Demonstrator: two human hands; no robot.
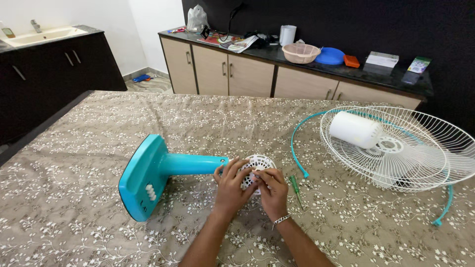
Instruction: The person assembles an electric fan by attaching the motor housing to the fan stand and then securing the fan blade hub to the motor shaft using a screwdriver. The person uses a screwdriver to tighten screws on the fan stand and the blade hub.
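You are gripping the white vented cover [257, 165] with both hands, right at the open end of the teal stand [163, 170]. Your left hand [230, 185] is closing around the cover's near-left side, fingers curled on it and touching the tip of the stand's neck. Your right hand [272, 190], a bracelet at its wrist, is clamping the cover's right edge, thumb pressing on the face.

The stand is lying on its side on the patterned surface [74, 217], its base with white buttons pointing away from the cover, to the left. A green screwdriver [296, 188] is lying just right of the cover, beside your right hand. Farther right, well apart from the cover, the white wire guard [420, 158] is resting flat with the white motor housing [355, 129] on it and a teal rim ring [297, 143] curving around its edge.

By the look of it, the fan is sitting in separate pieces: guard, motor and ring are all off the stand, and only the cover is at the neck. Whether it is seated there or loose, I cannot tell.
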